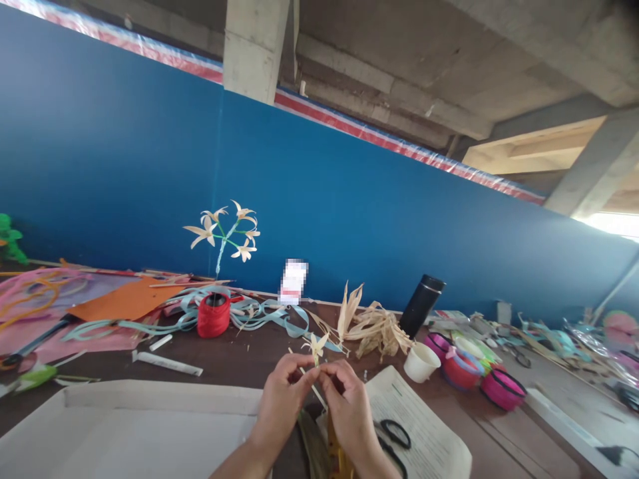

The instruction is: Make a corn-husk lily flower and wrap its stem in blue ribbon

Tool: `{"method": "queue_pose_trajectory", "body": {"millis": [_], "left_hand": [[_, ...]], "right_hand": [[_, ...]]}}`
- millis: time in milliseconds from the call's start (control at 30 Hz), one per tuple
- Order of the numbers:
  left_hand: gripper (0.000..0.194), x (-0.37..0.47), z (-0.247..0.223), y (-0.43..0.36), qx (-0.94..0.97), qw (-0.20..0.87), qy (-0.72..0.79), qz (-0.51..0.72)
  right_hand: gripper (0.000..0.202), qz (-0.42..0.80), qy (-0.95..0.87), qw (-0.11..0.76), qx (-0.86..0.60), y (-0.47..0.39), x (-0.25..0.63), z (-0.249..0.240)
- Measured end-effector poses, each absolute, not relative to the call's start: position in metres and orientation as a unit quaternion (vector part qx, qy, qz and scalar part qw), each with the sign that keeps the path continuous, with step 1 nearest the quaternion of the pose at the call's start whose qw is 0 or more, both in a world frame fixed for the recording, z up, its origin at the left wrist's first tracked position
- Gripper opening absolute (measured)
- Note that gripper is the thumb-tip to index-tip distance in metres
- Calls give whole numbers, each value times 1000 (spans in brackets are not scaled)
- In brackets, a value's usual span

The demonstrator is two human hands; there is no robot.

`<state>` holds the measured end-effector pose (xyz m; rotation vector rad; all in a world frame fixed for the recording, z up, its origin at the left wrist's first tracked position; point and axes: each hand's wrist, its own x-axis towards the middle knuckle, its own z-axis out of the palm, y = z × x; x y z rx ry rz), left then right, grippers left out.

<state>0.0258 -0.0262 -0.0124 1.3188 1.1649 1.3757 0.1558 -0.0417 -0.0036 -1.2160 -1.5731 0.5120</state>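
Between my fingertips stands a small cream flower [317, 344] that looks made of dried husk, petals upward. My left hand [282, 396] pinches it low at the stem, with thumb and forefinger pressed together. On the other side, my right hand [347, 402] is also closed at the stem, its fingertips meeting the left ones. A thin pale stick runs down below the fingers, partly hidden. Under my right wrist lie black-handled scissors [409, 434] on a printed sheet [436, 426]. Behind, a spray of similar flowers [204, 233] rises on a blue-wrapped stem from a red thread spool [212, 319].
A white box [164, 392] fills the front left. Dried husks [382, 326], a tilted black bottle [422, 306], a white cup [422, 362] and pink containers [502, 389] stand to the right. Light blue ribbon [294, 322] and an orange sheet [124, 299] lie behind, before a blue partition.
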Motion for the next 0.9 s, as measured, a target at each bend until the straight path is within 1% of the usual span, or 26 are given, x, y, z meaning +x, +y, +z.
{"method": "queue_pose_trajectory", "body": {"millis": [333, 633, 900], "left_hand": [[24, 27, -16, -27, 572, 388, 444, 570], [20, 28, -14, -32, 611, 370, 410, 567], [20, 30, -17, -32, 629, 342, 416, 560]], "right_hand": [[12, 169, -661, 542, -490, -41, 159, -6], [16, 69, -681, 529, -502, -45, 162, -8], [15, -26, -687, 546, -478, -41, 169, -17]]}}
